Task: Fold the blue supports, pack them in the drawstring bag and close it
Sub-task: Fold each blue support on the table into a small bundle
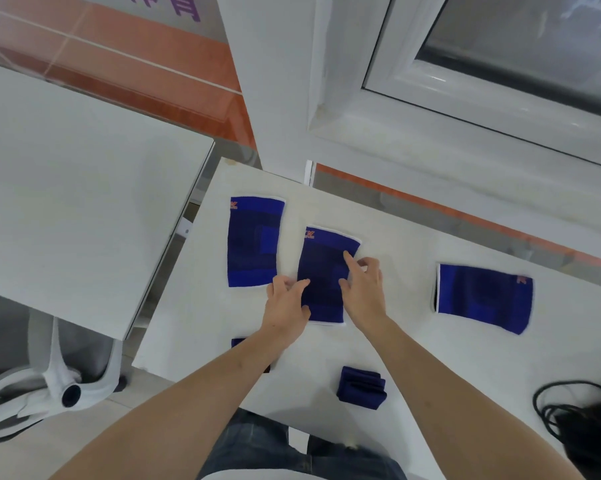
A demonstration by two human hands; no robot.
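Observation:
Three blue supports lie flat on the white table (413, 341): one at the far left (254, 240), one in the middle (321, 271), one at the right (484, 297). My left hand (287, 303) rests on the middle support's left edge with fingers spread. My right hand (363, 284) touches its right side, index finger pointing onto the fabric. A folded blue support (361, 388) sits near the front edge. Another blue piece (238, 342) peeks out from under my left forearm, mostly hidden. A dark bag (590, 434) with a black cord lies at the front right.
A second white table (70, 188) stands to the left across a narrow gap. A white chair base (67, 386) is on the floor below it. A white window frame (396, 109) and wall run behind the table.

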